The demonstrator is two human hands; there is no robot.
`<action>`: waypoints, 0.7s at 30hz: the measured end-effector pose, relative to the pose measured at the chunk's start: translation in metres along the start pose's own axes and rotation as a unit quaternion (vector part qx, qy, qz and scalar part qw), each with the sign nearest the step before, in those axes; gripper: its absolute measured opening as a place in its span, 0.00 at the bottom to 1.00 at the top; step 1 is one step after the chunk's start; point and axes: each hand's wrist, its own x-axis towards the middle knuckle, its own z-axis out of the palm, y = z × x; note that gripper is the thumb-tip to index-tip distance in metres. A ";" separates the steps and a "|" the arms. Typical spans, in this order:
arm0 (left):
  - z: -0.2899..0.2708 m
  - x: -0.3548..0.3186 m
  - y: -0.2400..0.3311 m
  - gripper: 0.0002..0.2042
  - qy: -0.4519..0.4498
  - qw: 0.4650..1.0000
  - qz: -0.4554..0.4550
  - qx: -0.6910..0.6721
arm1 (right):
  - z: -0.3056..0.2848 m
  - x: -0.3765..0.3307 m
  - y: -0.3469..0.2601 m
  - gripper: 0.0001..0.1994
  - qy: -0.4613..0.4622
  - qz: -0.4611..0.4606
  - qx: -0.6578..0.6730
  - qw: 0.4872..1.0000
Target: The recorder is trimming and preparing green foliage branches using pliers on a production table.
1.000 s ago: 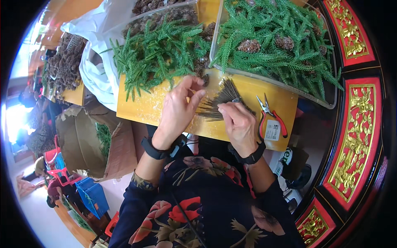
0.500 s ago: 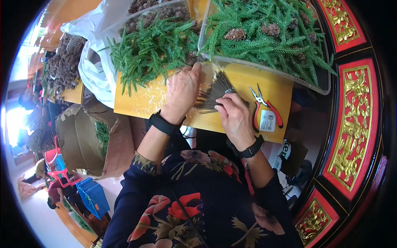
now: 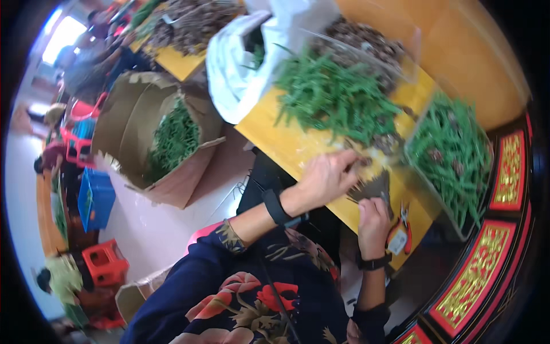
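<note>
bundle (image 3: 373,188) of dark stems: held on the yellow table (image 3: 275,137), near its front edge, between both hands. ordered largest to smallest:
- table, yellow top, carrying all below.
- cardboard box (image 3: 150,143), on the floor left of the table, part filled with green sprigs.
- white bag (image 3: 240,63), at the table's far left corner.
- green pile (image 3: 335,97), loose sprigs, just beyond the left hand.
- clear tray (image 3: 452,155), right of the bundle, holding green sprigs and cones.
- left hand (image 3: 326,179), fingers spread, reaching to the bundle's upper end; whether it grips cannot be told.
- right hand (image 3: 373,218), fingers clamped round the bundle's lower end.
- red pliers (image 3: 398,232), lying just right of the right hand.
</note>
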 end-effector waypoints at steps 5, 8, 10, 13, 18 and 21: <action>-0.019 -0.025 -0.011 0.12 -0.080 0.966 -0.143 -0.198 | -0.001 0.004 0.000 0.02 0.003 0.045 0.020 0.999; -0.023 -0.033 -0.022 0.11 -0.063 0.942 -0.164 -0.286 | -0.008 0.014 -0.005 0.02 0.004 0.066 0.048 0.997; -0.024 -0.037 -0.029 0.11 -0.060 0.925 -0.174 -0.333 | -0.012 0.017 -0.008 0.03 -0.001 0.104 0.076 0.992; -0.032 -0.038 -0.040 0.10 -0.051 0.846 -0.207 -0.489 | -0.012 0.022 -0.006 0.03 0.006 0.104 0.068 0.992; -0.037 -0.053 -0.047 0.09 -0.021 0.814 -0.201 -0.545 | -0.013 0.025 -0.013 0.05 0.068 0.117 0.110 0.985; -0.038 -0.063 -0.044 0.09 -0.012 0.808 -0.203 -0.553 | -0.007 0.023 0.001 0.07 0.071 0.174 0.175 0.967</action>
